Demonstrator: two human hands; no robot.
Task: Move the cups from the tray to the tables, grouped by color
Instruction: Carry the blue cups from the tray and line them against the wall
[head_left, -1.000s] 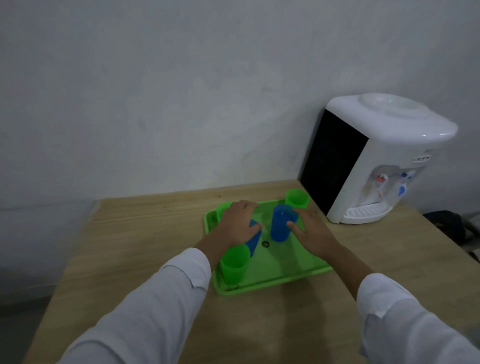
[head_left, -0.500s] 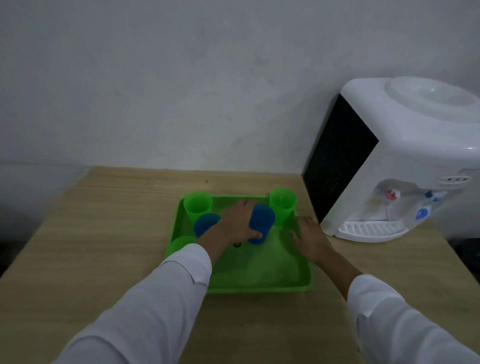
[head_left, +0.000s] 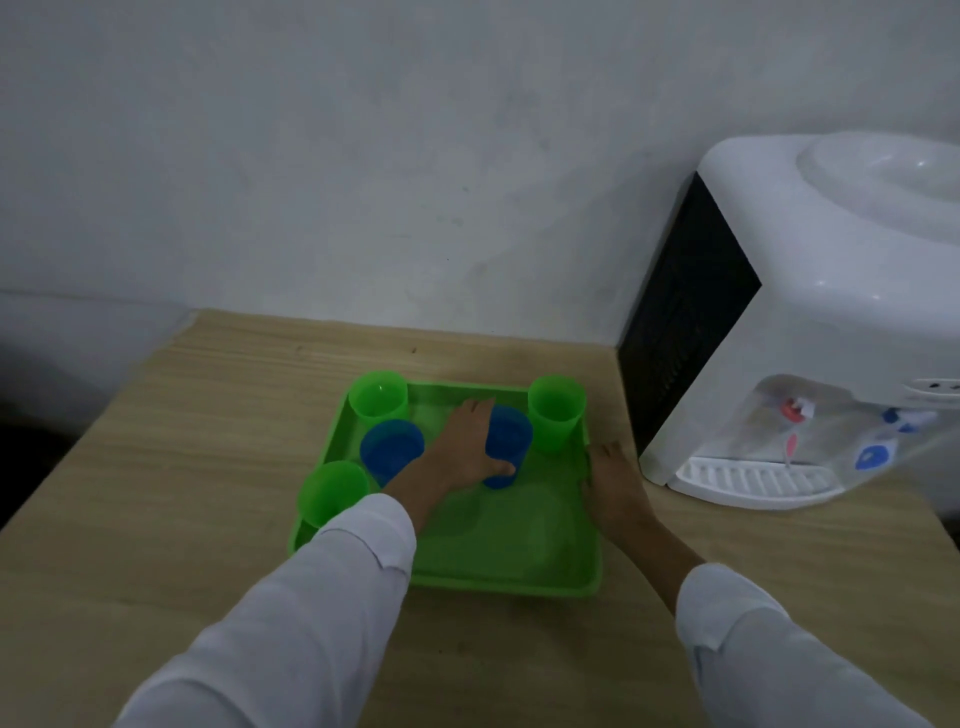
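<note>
Left hand (head_left: 470, 449) grips a blue cup (head_left: 511, 439), upright, mouth up, axis vertical, at the back of the green tray (head_left: 519, 551). Right hand (head_left: 615, 480) lies flat, fingers extended, on the tray's right rim. A second blue cup (head_left: 392, 449) and three green cups (head_left: 556, 415), smooth tapered plastic, stand upright on that tray, which sits on a wood-grain table (head_left: 182, 467).

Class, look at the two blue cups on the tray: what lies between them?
In the head view, the left hand lies between them, gripping the right blue cup, beside the left blue cup.
</note>
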